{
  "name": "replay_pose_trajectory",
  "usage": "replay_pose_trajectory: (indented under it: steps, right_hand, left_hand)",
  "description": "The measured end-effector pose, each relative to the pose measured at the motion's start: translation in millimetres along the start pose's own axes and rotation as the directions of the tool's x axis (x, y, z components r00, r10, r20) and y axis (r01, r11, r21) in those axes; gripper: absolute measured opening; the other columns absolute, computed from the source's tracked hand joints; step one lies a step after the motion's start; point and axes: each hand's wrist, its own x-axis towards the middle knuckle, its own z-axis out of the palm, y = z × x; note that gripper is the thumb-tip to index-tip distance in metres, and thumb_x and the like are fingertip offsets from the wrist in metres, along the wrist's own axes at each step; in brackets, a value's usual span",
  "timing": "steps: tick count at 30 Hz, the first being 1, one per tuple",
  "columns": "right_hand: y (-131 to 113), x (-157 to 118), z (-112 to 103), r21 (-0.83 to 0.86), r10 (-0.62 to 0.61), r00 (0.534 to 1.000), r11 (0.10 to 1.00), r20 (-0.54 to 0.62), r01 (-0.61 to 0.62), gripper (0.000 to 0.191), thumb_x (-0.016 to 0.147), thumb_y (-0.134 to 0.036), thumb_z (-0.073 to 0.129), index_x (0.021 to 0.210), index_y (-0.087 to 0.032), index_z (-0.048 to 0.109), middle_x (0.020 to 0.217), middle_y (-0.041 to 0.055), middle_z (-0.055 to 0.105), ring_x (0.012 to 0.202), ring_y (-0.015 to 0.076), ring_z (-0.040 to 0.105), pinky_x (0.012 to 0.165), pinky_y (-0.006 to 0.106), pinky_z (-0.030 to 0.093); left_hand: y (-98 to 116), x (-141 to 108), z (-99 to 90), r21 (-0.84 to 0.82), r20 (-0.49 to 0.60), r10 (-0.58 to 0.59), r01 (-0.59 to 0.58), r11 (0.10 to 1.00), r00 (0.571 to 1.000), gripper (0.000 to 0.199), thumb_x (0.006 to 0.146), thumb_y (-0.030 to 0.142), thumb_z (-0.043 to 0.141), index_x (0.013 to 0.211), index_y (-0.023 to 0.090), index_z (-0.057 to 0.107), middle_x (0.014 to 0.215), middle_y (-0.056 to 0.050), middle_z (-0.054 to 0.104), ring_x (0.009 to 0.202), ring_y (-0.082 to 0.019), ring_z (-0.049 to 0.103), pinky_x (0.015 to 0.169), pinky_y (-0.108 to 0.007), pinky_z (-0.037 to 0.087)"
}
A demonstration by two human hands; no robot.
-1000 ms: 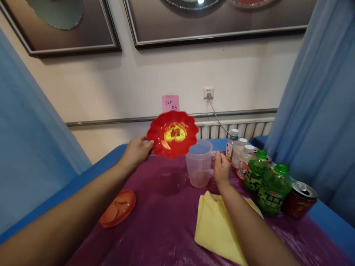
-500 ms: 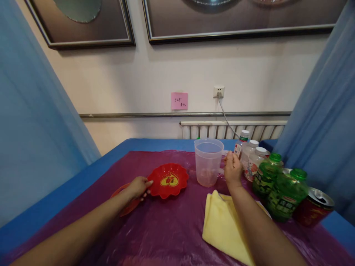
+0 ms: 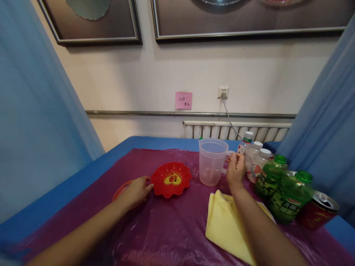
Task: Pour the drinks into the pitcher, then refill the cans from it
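Note:
My left hand [image 3: 140, 190] is closed at the left rim of a red scalloped plate [image 3: 159, 190], thumb and fingers pinching its edge. The plate lies flat and has a yellow heart-shaped print in its middle. Beneath my left wrist, an orange-red round dish [image 3: 119, 190] is mostly covered by the hand. My right hand [image 3: 235, 171] wraps around the handle of a clear plastic measuring jug [image 3: 211, 162], which stands upright right of the plate. A little liquid seems to lie at the jug's bottom. Under my right forearm is a folded yellow cloth [image 3: 223, 225].
Along the right stand several clear bottles with white caps [image 3: 257, 162], two green bottles [image 3: 290, 199] and a dark red can [image 3: 317, 210]. Purple plastic sheeting [image 3: 166, 229] covers much of the blue table [image 3: 91, 184]. Blue curtains [image 3: 47, 111] hang at both sides; a cord runs from a wall socket [image 3: 223, 92].
The whole view has shifted slightly, so things appear farther right. My left hand has turned a little at the plate's rim. My right hand stays at the jug's handle.

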Motion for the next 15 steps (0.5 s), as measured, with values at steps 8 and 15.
replay_pose_trajectory:
  steps: [8, 15]
  right_hand:
    - [-38.8, 3.2, 1.7, -0.097, -0.225, 0.967, 0.972, -0.119, 0.214, 0.027, 0.096, -0.040, 0.047, 0.114, -0.020, 0.047, 0.128, 0.0200, 0.052, 0.130, 0.0293, 0.048, 0.107, 0.053, 0.039]
    - [-92.3, -14.7, -39.7, -0.124, -0.389, 0.915, 0.908, 0.110, 0.401, 0.030, 0.092, -0.025, 0.056, 0.120, -0.022, 0.049, 0.134, 0.0159, 0.050, 0.133, 0.0280, 0.046, 0.109, 0.055, 0.039]
  left_hand:
    - [20.7, -20.5, -1.0, 0.205, -0.193, 0.067, -0.027, 0.978, 0.979, 0.056, 0.099, 0.047, 0.036, 0.143, 0.017, 0.052, 0.105, -0.015, 0.078, 0.101, -0.035, 0.074, 0.080, -0.038, 0.052]
    - [96.9, -44.9, 56.6, 0.035, 0.073, 0.510, -0.514, 0.857, 0.857, 0.038, 0.100, 0.033, 0.043, 0.131, 0.023, 0.062, 0.117, -0.009, 0.077, 0.107, -0.027, 0.073, 0.092, -0.036, 0.051]
